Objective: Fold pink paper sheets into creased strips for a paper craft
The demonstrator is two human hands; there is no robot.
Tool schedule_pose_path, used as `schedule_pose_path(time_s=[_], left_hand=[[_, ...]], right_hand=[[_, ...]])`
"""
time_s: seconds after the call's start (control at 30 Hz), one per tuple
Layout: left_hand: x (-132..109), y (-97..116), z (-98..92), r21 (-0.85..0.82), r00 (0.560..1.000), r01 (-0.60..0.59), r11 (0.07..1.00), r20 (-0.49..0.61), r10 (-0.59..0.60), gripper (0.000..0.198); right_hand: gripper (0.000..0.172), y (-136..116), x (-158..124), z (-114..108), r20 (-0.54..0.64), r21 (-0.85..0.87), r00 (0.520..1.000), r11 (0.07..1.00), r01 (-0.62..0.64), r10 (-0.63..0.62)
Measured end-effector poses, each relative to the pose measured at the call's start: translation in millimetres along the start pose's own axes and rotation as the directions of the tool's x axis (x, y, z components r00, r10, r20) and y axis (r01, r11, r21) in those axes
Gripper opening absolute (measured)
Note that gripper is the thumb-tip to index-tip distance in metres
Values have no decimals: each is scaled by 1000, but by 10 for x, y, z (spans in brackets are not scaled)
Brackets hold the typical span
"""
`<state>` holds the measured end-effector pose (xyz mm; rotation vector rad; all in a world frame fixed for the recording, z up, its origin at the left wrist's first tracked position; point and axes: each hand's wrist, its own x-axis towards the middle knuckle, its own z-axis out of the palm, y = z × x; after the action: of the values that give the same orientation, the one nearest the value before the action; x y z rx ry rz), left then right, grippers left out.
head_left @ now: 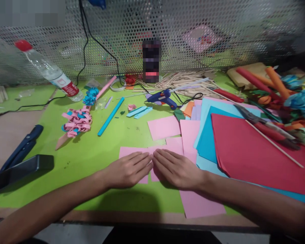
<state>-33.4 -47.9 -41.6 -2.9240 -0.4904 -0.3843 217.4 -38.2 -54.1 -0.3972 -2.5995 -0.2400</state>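
My left hand [130,169] lies flat, palm down, on a piece of pink paper [125,151], its fingers stretched out to the right. Mirroring it, my right hand [178,169] rests flat over pink paper too, its fingertips meeting those of the left. A narrow gap shows between the paper edges below the fingertips; most of the paper there is hidden under the hands. Beyond them lies a pink rectangle [164,127], and a longer pink sheet [202,203] runs beneath my right wrist.
Red sheets [254,152] over blue ones [205,135] lie right, with pliers [269,130] on top. A glue gun [162,98], sticks [188,81] and a blue paper tube [111,117] lie farther back. Left are a paper-chain flower piece [77,122], bottle [56,76], stapler [21,147] and black box [22,173].
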Motion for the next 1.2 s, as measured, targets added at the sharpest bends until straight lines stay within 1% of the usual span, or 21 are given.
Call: schedule_pose_path(time_s=[0.07,0.13,0.2,0.27,0.37,0.4,0.47,0.57,0.67,0.8,0.9,0.97,1.1,1.2], left_hand=[[0,-10,-3,-15,1000,11,1000,-11,-11,30],[-19,-9,-5,12,1000,26,1000,-17,-25,30],[-48,-7,-6,56,999,42,998,-23,-41,29],[-74,-7,-5,95,997,70,993,-32,-67,27],[-87,-9,1,119,992,118,986,-59,-112,25],[-84,-10,1,120,990,133,984,-70,-125,24],[-72,-8,-1,123,984,162,979,-92,-151,23],[-54,-3,-11,130,978,193,973,-107,-180,24],[-54,-5,-16,131,977,198,971,-102,-186,24],[-79,-21,4,126,976,207,970,-96,-195,24],[-92,-37,29,86,980,188,978,-90,-180,26],[-91,-50,43,49,985,159,986,-76,-155,29],[-50,-78,56,-23,994,108,994,-15,-109,37],[31,-94,53,-112,997,66,991,51,-61,44]], right_hand=[[25,26,9,-44,-22,63,999,997,-41,42],[25,63,-7,-104,-28,109,997,992,-66,70],[24,115,-55,-167,-32,108,996,991,-84,88],[23,184,-123,-213,-32,91,986,983,-160,164],[28,307,-217,-225,6,102,941,936,-336,337],[31,346,-238,-214,43,116,925,918,-379,377],[32,406,-261,-176,98,151,898,886,-439,429],[29,450,-262,-124,91,225,871,842,-491,484],[28,470,-257,-129,86,322,848,791,-521,523],[33,536,-275,-208,106,459,823,706,-539,559],[27,602,-296,-257,118,590,801,608,-532,587],[22,638,-306,-271,104,667,782,540,-513,614],[19,673,-326,-264,100,756,752,442,-484,652],[18,670,-346,-245,111,788,758,408,-462,642]])
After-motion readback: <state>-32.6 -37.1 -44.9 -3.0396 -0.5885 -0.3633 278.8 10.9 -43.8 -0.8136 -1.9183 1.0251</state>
